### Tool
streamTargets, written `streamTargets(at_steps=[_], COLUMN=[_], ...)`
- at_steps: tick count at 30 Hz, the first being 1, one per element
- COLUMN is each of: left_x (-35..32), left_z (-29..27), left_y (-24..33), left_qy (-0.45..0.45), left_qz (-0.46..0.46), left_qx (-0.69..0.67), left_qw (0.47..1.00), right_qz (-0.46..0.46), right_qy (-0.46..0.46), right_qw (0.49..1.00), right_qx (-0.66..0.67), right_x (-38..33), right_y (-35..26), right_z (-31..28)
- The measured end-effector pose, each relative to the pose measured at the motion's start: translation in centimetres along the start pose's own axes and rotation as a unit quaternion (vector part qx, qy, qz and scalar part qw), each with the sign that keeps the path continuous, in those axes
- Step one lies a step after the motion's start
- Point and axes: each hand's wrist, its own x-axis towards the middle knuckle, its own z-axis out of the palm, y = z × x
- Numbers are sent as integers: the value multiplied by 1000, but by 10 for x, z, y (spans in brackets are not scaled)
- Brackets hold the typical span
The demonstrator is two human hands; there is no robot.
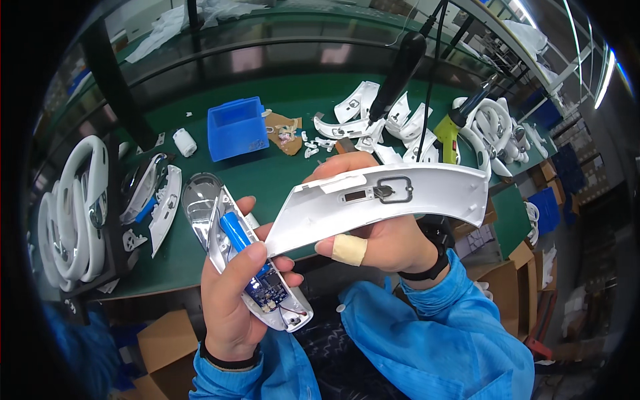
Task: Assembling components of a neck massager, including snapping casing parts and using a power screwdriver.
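Note:
My left hand [233, 303] grips a white plastic housing half [298, 323] with a clear rounded end. Inside it lie a blue cylindrical battery [235, 231] and a blue circuit board [268, 291] with thin wires. My right hand [390, 243], with tan tape round a finger, holds a long curved white cover [433, 193], inner face toward me. A dark oval ring and a small slotted part sit on that face. The cover's narrow left end meets the housing near my left thumb. Some fingers of my right hand are hidden behind the cover.
On the green bench stands a blue bin [235, 130] beside brown scrap [285, 133]. White shells [357, 103] are piled behind my right hand. A black electric screwdriver [400, 70] hangs above them, near a yellow-green tool [448, 137]. White looped parts [75, 213] stand at left; cardboard boxes [167, 340] lie below.

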Motion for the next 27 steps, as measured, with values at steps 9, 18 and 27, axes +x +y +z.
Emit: streamTargets(at_steps=[9, 18, 27], left_x=[2, 4, 3], left_z=[-1, -3, -6], left_y=[1, 3, 9], left_qy=[9, 14, 5], left_qz=[14, 24, 61], left_qx=[13, -14, -10], left_qw=[1000, 1000, 998], right_qz=[-25, -6, 24], right_qy=[-20, -31, -14], right_qw=[998, 999, 998], right_qx=[-49, -24, 63], right_x=[-3, -4, -14], right_y=[2, -2, -3], right_z=[1, 3, 7])
